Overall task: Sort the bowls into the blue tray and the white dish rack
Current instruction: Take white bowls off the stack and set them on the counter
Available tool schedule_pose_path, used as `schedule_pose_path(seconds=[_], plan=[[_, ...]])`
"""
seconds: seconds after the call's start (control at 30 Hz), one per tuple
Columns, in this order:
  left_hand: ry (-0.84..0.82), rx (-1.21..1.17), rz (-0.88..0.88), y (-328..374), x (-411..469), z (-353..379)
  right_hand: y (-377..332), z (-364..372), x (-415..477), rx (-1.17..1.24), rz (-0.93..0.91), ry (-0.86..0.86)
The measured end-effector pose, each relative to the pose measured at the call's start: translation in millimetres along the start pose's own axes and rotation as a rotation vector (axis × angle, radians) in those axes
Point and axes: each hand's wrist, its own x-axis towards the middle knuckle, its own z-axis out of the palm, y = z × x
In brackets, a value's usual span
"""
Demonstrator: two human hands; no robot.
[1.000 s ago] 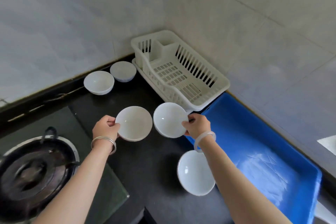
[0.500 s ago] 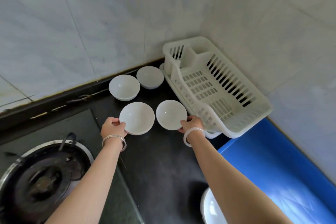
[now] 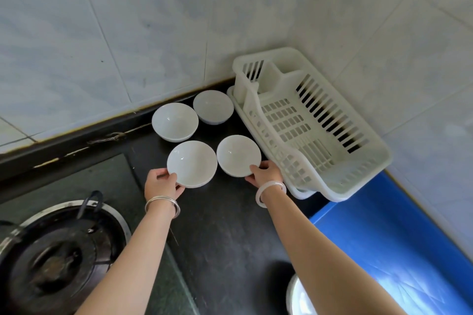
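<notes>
1. Two bowls sit in your grip in the head view: your left hand (image 3: 160, 185) pinches the near rim of the left held bowl (image 3: 192, 163), thumb on top and fingers beneath, and your right hand (image 3: 264, 174) holds the near rim of the right held bowl (image 3: 238, 155) the same way.
2. Both bowls hang low over the dark counter (image 3: 225, 233); whether they touch it cannot be told.
3. Two more bowls stand behind them by the wall: the back left bowl (image 3: 174, 121) and the back right bowl (image 3: 213, 107), the latter just beside the white dish rack (image 3: 368, 174).
4. The rack lies immediately right of your right hand, its long axis running from the corner toward you, and it looks empty.
5. The blue tray (image 3: 384, 238) lies nearer you, under and right of your right forearm, also bare where visible.
6. Your right hand is the nearer to both containers; your left would have to cross over.
7. A further white bowl (image 3: 297, 296) peeks out at the bottom edge, beside the tray.
</notes>
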Motion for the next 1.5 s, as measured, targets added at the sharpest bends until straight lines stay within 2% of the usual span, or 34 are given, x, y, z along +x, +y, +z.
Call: schedule_pose_path(seconds=[0.13, 0.23, 0.53, 0.87, 1.03, 1.27, 1.5], plan=[[-0.087, -0.059, -0.142, -3, -8, -1, 10, 4, -8, 0.148, -0.029, -0.040], [-0.050, -0.112, -0.153, -3, -11, 2, 13, 10, -9, 0.293, 0.027, -0.065], [-0.011, -0.266, -0.164, -3, -16, 11, -9, 27, 2, 0.387, 0.034, -0.103], [0.037, -0.272, -0.143, -8, -14, 14, -20, 39, 10, 0.292, 0.017, -0.101], [0.026, -0.231, -0.103, -11, -16, 15, -21, 31, -1, 0.362, 0.061, -0.159], [-0.153, -0.256, -0.061, -31, -44, 5, -9, -14, -40, 0.225, 0.002, -0.182], [-0.342, 0.034, 0.028, -65, -103, 5, 28, -101, -94, -0.050, -0.152, -0.093]])
